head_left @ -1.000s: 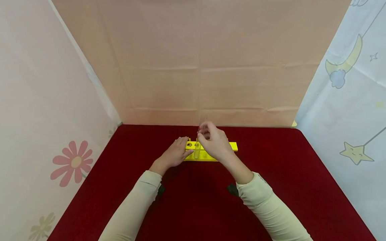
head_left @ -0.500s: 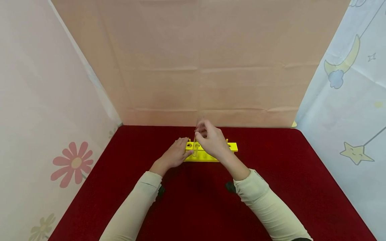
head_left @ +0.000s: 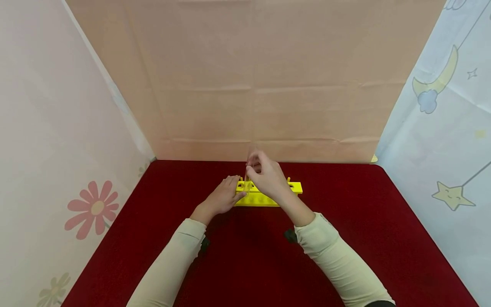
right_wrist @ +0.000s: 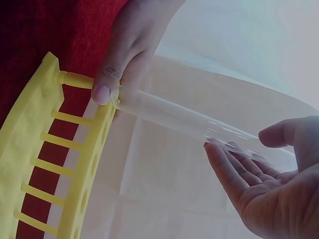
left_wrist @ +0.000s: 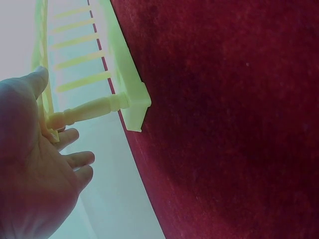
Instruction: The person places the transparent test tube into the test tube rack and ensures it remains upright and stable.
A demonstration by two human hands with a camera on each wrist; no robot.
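A yellow test tube rack [head_left: 264, 199] stands upright, with a row of holes in its top bar. My left hand [head_left: 219, 197] grips the left end of that bar, thumb on top and fingers round the end, as the left wrist view shows. Above the rack, my right hand [head_left: 270, 178] holds a clear glass test tube [right_wrist: 167, 113] between thumb and fingers. The tube's rounded bottom reaches the top bar's end hole, close by the left thumb [right_wrist: 103, 93]. Thin yellow pegs [right_wrist: 53, 167] stand in a row along the rack.
Dark red cloth [head_left: 245, 256] covers the table. A tan paper sheet [head_left: 249, 85] rises behind it, with pale printed sheets [head_left: 50, 140] at either side. A small black item [head_left: 290, 235] shows beneath the right sleeve.
My right hand has shifted slightly left and up with the test tube, whose bottom moved from in front of the rack to its left end. My left hand has stayed in place.
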